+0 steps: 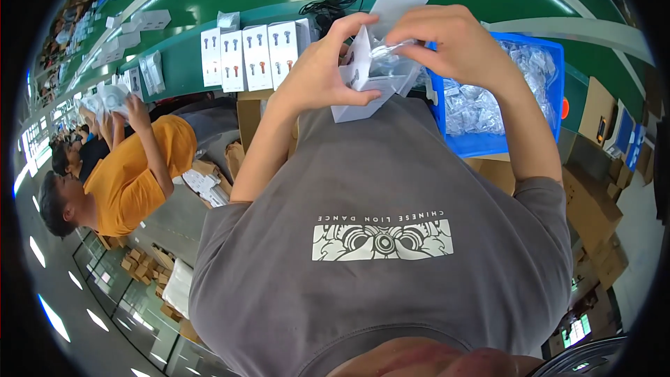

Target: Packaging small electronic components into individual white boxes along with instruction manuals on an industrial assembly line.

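Note:
A small white box (357,113) is tilted in front of my chest, its lid flap raised at the far side. My left hand (322,68) is closed round the box's left side, thumb along the near edge. At the mouth of the box, my right hand (450,40) pinches a clear plastic bag (388,52), part of which lies inside. What the bag contains is too unclear to name. Beside my right forearm stands a blue bin (481,144) heaped with small clear plastic bags (469,107).
Several white boxes (257,57) printed with small pictures stand in a row on the green table (183,70), left of my hands. Black cables (333,7) lie behind them. A person in an orange shirt (143,174) works at the left. Cardboard boxes (592,202) stand at the right.

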